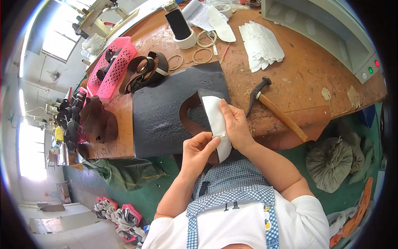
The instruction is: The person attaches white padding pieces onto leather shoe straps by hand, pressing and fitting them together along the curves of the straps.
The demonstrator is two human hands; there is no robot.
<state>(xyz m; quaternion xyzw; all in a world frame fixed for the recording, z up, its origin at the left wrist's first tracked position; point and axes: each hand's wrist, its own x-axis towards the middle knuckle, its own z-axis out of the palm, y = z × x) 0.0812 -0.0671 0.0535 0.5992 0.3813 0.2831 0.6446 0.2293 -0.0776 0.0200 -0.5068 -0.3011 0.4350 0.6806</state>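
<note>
A white curved piece (214,114) lies along a dark brown strap-like piece (188,115), over the front part of a black pitted mat (159,112). My right hand (236,124) grips the upper right edge of the white piece, thumb on top and fingers behind it. Lower down, my left hand (198,151) pinches the left edge of the white piece, where a small flap shows. The brown piece loops out to the left behind the white one. To the right of my hands lies a hammer (282,117) with a wooden handle.
Brown straps (146,71) lie behind the mat, beside a pink basket (111,68). White cut pieces (261,45), tape rings (202,55) and a black bottle (178,23) stand farther back. A grey machine (331,31) is at the back right.
</note>
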